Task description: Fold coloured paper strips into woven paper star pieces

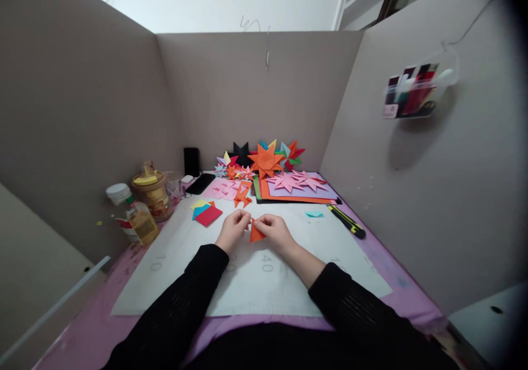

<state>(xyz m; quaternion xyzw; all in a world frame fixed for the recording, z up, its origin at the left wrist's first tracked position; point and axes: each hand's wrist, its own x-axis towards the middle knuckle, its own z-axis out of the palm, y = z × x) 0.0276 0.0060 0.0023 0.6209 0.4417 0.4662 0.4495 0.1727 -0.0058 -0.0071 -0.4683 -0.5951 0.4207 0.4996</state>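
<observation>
An orange folded paper (257,235), roughly triangular, is held just above the white sheet at the middle of the table. My right hand (275,230) pinches its upper right side between thumb and fingers. Close against the paper's left edge is my left hand (234,229), its thumb and fingertips pressed together. Whether a corner of the paper lies in that pinch cannot be made out. Beyond my hands lie several orange folded pieces (243,194). Square papers in red (209,216), blue and yellow overlap to the left of my left hand.
A black and yellow utility knife (346,221) and a small teal folded paper (314,214) lie at right. Paper stars (267,161) stand along the back above stacked coloured sheets (297,199). Phones (200,183), a glue bottle (138,221) and a tub (152,194) are at left.
</observation>
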